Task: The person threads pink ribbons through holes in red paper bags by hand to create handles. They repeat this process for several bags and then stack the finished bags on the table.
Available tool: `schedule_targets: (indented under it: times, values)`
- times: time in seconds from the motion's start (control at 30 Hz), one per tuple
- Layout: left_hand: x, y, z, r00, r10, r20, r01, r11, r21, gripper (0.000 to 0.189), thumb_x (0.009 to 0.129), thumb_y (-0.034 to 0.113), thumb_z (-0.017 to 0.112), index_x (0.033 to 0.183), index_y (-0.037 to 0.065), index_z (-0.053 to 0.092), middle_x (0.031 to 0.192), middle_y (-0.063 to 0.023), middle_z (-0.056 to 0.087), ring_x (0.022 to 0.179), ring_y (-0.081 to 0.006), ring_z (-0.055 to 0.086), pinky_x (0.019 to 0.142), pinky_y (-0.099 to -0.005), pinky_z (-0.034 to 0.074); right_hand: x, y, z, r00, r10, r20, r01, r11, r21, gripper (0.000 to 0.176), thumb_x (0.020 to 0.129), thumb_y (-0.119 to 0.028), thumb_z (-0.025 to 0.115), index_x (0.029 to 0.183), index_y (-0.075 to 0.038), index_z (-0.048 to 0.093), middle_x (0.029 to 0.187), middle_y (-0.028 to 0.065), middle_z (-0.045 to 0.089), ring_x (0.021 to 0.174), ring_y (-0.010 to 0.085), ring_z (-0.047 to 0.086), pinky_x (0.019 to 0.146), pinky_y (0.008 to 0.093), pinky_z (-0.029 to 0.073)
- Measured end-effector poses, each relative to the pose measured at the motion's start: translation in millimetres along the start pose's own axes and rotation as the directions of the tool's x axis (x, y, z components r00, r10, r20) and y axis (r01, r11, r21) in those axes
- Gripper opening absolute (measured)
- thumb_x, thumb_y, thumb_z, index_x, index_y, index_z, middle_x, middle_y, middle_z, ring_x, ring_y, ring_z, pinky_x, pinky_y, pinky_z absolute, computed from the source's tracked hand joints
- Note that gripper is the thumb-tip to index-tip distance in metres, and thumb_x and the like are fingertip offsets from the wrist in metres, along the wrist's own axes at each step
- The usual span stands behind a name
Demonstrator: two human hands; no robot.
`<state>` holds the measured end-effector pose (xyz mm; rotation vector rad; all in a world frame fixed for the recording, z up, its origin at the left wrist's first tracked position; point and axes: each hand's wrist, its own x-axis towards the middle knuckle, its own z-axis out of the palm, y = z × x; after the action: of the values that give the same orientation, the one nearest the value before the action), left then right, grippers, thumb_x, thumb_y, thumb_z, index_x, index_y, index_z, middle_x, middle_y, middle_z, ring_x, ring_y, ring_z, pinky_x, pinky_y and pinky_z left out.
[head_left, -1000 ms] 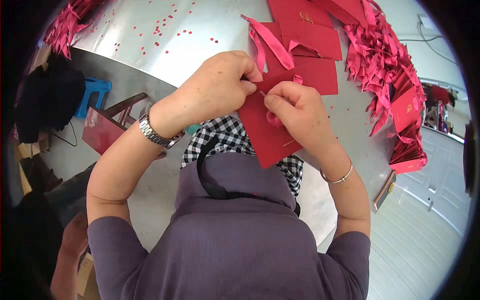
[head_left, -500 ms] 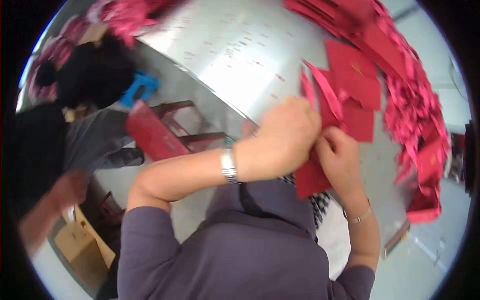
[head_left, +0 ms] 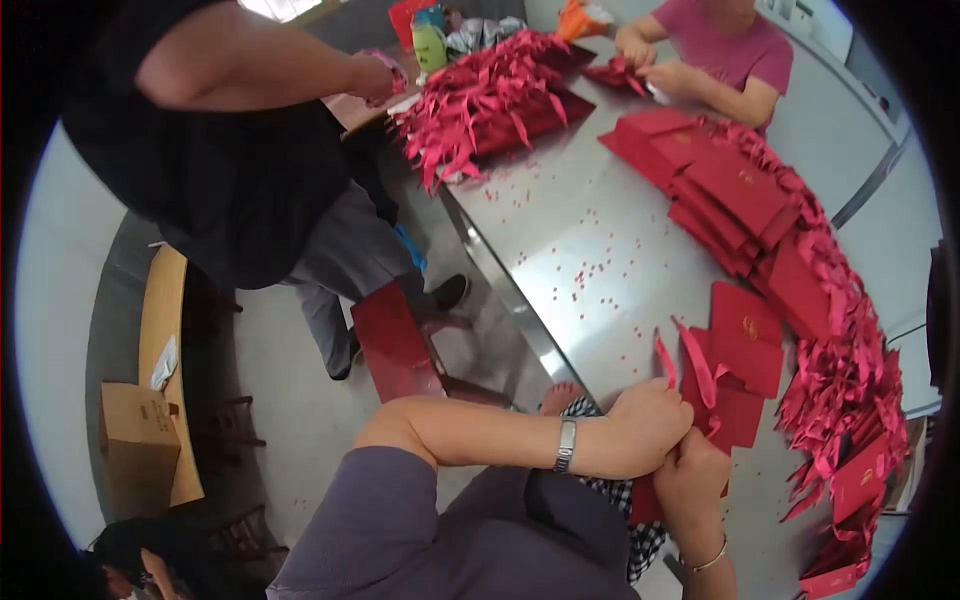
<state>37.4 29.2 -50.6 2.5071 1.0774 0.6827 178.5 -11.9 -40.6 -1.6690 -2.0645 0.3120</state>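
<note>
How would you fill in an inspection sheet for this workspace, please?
Surface: steel table, shiny, dotted with red punch-outs.
Job's things: red envelope at the table edge; ribbon strips stick up beside it.
Clutter: envelope stacks, ribbon heaps, a green bottle.
Hands: left hand and right hand both closed on the red envelope.
Cables: nothing seen.
Surroundings: a person in black, a person in pink, red stool, cardboard box.

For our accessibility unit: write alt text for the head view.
The left hand and right hand pinch a red envelope at the edge of a steel table. Stacked envelopes, ribbon piles and red dots lie on it; two other people are nearby.
</note>
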Motion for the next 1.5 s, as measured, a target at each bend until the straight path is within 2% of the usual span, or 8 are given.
schedule_targets:
  times: [0.13, 0.2, 0.47, 0.57, 1.0, 1.2, 1.43, 1.5]
  values:
    - [0.0, 2.0, -1.8, 0.998, -0.045, 0.034, 0.048, 0.995, -0.089, 0.009, 0.069, 0.009, 0.063, 0.077, 0.004, 0.061, 0.08, -0.0135, 0.063, 0.083, -0.0315, 0.06, 0.074, -0.0402, 0.049, -0.1, 11.8, 1.0, 0.997, 0.05, 0.051, -0.049, 0.999, -0.02, 0.011, 0.077, -0.009, 0.063, 0.07, -0.002, 0.058, 0.061, 0.0191, 0.061, 0.057, 0.0399, 0.061, 0.053, 0.0467, 0.047]
    - [-1.9, 3.3, 0.2, 0.999, -0.041, -0.003, 0.04, 0.993, -0.112, 0.01, 0.068, 0.008, 0.063, 0.077, 0.005, 0.061, 0.08, -0.0129, 0.063, 0.082, -0.0312, 0.06, 0.074, -0.0406, 0.049, 1.6, 19.9, 1.7, 0.888, 0.314, 0.337, -0.455, 0.711, 0.536, 0.013, 0.078, -0.008, 0.062, 0.068, -0.001, 0.058, 0.061, 0.0195, 0.061, 0.057, 0.0393, 0.061, 0.051, 0.0444, 0.046]
    - [11.8, -1.1, -0.2, 0.986, -0.1, 0.13, 0.124, 0.974, -0.191, 0.008, 0.069, 0.006, 0.063, 0.076, 0.002, 0.061, 0.082, -0.0165, 0.065, 0.084, -0.0376, 0.062, 0.072, -0.0467, 0.049, -9.9, 12.5, 4.0, 0.999, 0.022, -0.043, -0.025, 0.995, -0.093, 0.012, 0.082, -0.004, 0.06, 0.072, 0.003, 0.059, 0.061, 0.0195, 0.059, 0.052, 0.0304, 0.06, 0.05, 0.0372, 0.044]
    - [12.1, -8.4, 9.7, 0.975, -0.158, 0.154, 0.188, 0.961, -0.204, 0.008, 0.073, 0.005, 0.063, 0.08, 0.003, 0.062, 0.081, -0.0179, 0.065, 0.084, -0.0377, 0.062, 0.071, -0.0474, 0.048, -5.0, 16.5, -2.0, 0.943, 0.293, 0.158, -0.333, 0.816, 0.472, 0.013, 0.085, -0.004, 0.058, 0.075, 0.004, 0.062, 0.06, 0.0107, 0.061, 0.054, 0.0129, 0.057, 0.052, 0.0302, 0.045]
    - [31.1, -33.9, 5.4, 0.89, -0.261, 0.374, 0.436, 0.73, -0.527, 0.023, 0.08, 0.002, 0.063, 0.102, -0.003, 0.065, 0.088, -0.0071, 0.068, 0.081, -0.0125, 0.061, 0.076, -0.0275, 0.05, -10.2, 28.2, -1.1, 0.96, 0.279, -0.002, -0.273, 0.938, 0.212, 0.015, 0.085, -0.022, 0.064, 0.081, -0.008, 0.063, 0.068, 0.0153, 0.064, 0.065, 0.0367, 0.064, 0.057, 0.0471, 0.049]
    - [31.5, -31.3, -8.8, 0.877, -0.191, 0.441, 0.41, 0.776, -0.479, 0.023, 0.077, 0.004, 0.067, 0.098, -0.004, 0.064, 0.084, -0.0183, 0.066, 0.08, -0.0285, 0.065, 0.072, -0.0358, 0.051, -8.2, 30.2, 4.0, 0.964, 0.267, 0.003, -0.261, 0.943, 0.206, 0.016, 0.085, -0.022, 0.064, 0.078, -0.008, 0.061, 0.066, 0.0125, 0.064, 0.062, 0.0344, 0.064, 0.055, 0.0456, 0.048]
    - [32.0, -32.0, -5.5, 0.903, -0.172, 0.393, 0.33, 0.865, -0.378, 0.016, 0.077, 0.0, 0.066, 0.092, -0.004, 0.064, 0.077, -0.0131, 0.066, 0.069, -0.0166, 0.061, 0.067, -0.0305, 0.048, -7.3, 31.3, 4.4, 0.988, 0.154, -0.022, -0.147, 0.971, 0.188, 0.016, 0.085, -0.022, 0.063, 0.078, -0.008, 0.059, 0.063, 0.0104, 0.062, 0.059, 0.0324, 0.063, 0.053, 0.0445, 0.047]
    - [30.7, -32.3, -4.9, 0.913, -0.165, 0.374, 0.315, 0.867, -0.387, 0.018, 0.078, 0.004, 0.066, 0.093, -0.003, 0.064, 0.081, -0.0193, 0.066, 0.075, -0.0324, 0.065, 0.068, -0.0387, 0.05, -6.1, 30.5, 5.0, 0.991, 0.127, -0.044, -0.119, 0.981, 0.151, 0.016, 0.085, -0.022, 0.063, 0.078, -0.008, 0.059, 0.063, 0.0103, 0.061, 0.059, 0.0322, 0.062, 0.053, 0.0442, 0.048]
